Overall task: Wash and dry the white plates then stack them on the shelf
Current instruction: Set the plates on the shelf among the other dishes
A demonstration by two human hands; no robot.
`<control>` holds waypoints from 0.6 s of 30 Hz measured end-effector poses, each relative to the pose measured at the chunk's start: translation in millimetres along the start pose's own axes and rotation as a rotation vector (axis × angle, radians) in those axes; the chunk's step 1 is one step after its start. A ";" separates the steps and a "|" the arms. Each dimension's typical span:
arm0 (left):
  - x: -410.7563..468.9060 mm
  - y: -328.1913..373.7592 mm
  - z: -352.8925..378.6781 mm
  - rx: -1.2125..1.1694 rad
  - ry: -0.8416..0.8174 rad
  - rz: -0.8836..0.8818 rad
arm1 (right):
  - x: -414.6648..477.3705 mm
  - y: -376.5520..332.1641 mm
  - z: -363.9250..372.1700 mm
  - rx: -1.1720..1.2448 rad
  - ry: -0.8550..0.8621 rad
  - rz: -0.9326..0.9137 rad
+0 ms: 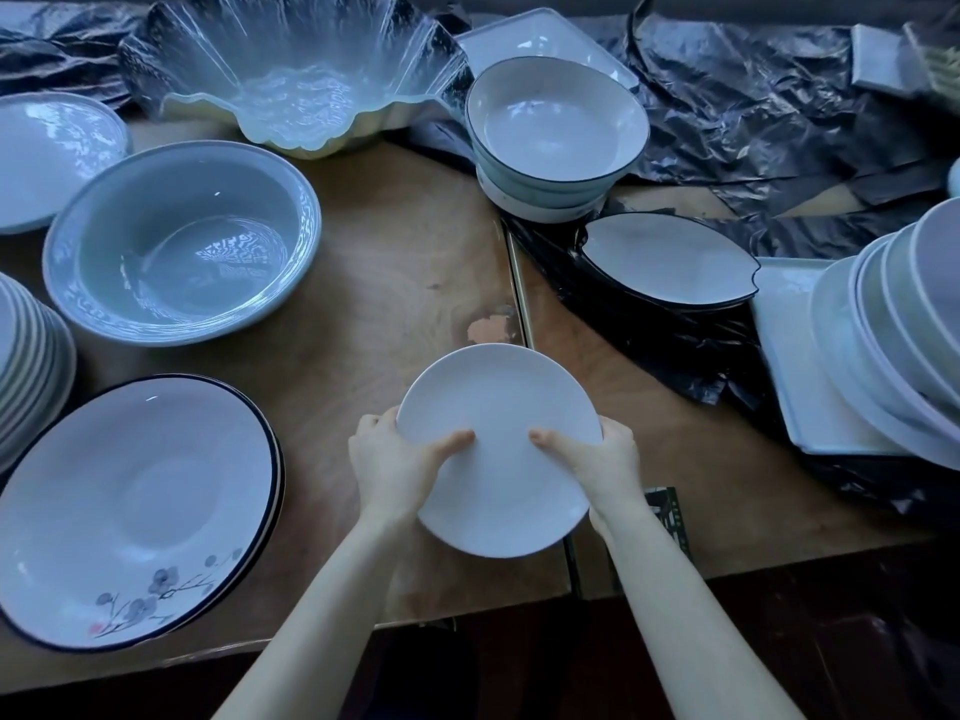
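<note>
Both hands hold the white plate (498,491) by its opposite edges, over the near part of the tabletop (363,304): the left hand (387,459) grips the left rim and the right hand (605,459) the right rim, each with its thumb lying on the plate's upper face and its fingers curled underneath. Just left of it lies a flowered dish (135,511) with a dark rim, set on another like it. Beyond that sit a grey-blue bowl (182,241), a plate stack (26,366) at the left edge and a scalloped clear bowl (296,80) at the back. Behind the plate stand nested dark-rimmed bowls (556,122) with a square dish (540,39) farther back, and a leaf-shaped dish (670,262) lies to their right. At the far right a leaning pile of plates (893,330) rests on a white tray (784,356). Crumpled black plastic sheet (753,96) covers the back and right of the brown wooden surface, which has a seam down the middle and a chipped patch (491,324) beside it. A small dark card (670,511) lies partly under the right wrist; its marks are too small to read. No other writing shows. Light is dim and bluish, and the floor below is dark.
</note>
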State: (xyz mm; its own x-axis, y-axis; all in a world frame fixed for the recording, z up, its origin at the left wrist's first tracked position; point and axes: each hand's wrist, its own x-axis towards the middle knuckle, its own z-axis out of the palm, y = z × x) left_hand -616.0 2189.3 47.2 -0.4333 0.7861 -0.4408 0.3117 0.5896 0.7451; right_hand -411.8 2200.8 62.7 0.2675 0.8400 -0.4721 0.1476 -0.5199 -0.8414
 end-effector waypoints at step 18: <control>1.0 8.9 -7.3 0.221 -0.016 0.115 | 0.7 -2.0 -0.4 0.036 -0.061 0.105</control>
State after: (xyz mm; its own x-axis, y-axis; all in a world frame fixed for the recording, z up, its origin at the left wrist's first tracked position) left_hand -619.8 2194.0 57.0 -0.3713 0.8522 -0.3685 0.5361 0.5208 0.6643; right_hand -411.5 2202.3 64.2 0.2214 0.7894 -0.5725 0.0868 -0.6007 -0.7947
